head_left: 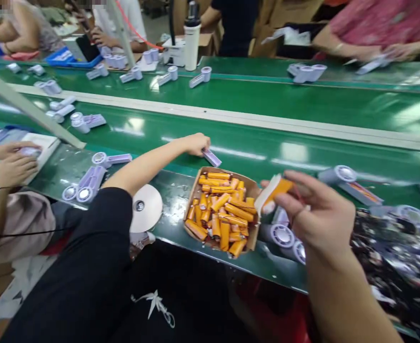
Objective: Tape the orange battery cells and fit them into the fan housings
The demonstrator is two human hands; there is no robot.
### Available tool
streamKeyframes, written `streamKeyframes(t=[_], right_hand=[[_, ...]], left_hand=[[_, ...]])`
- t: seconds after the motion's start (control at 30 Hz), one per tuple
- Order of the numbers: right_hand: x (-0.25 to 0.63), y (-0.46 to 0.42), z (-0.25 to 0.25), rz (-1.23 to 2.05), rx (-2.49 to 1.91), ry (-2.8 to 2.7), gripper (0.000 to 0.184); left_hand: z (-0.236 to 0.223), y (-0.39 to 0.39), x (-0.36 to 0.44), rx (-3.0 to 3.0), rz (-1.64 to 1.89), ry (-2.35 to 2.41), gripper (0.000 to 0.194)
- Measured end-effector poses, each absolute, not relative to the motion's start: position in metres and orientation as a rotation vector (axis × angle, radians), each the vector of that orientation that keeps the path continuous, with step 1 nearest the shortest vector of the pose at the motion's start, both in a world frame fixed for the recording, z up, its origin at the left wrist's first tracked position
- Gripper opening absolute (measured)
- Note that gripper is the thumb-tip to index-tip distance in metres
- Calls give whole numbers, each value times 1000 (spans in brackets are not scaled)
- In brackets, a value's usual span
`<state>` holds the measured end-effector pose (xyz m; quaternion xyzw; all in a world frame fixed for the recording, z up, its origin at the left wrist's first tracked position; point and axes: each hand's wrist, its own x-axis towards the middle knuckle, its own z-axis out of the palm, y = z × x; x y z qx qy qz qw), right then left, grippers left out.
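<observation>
My left hand (195, 143) reaches out over the green conveyor belt (253, 147) and is closed on a lilac fan part (212, 157). My right hand (317, 209) is held up near me, gripping an orange battery with a white wrap (274, 193). Between the two hands sits a cardboard tray (192, 195) full of orange batteries (224, 209). Lilac fan pieces (285, 236) lie just below my right hand.
Several lilac hand fans (85, 121) lie along both belts. A white tape roll (145, 207) rests left of the tray. A co-worker's hands (12, 159) work at the left, and other people stand across the far belt. A dark pile of parts (392, 247) lies at right.
</observation>
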<state>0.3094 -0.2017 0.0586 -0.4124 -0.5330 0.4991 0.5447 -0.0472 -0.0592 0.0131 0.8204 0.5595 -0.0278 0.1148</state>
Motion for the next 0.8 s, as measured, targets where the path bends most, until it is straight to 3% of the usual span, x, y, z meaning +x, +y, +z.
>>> streamKeyframes(t=[0.23, 0.47, 0.8], right_hand=[[195, -88, 37, 1227, -951, -1566, 45], [193, -52, -12, 824, -1209, -2118, 42], [194, -49, -16, 600, -1306, -2495, 41]], left_hand=[[6, -36, -38, 2264, 76, 1613, 33], [-15, -23, -32, 2247, 198, 1680, 38], [-24, -14, -12, 2199, 223, 1758, 33]])
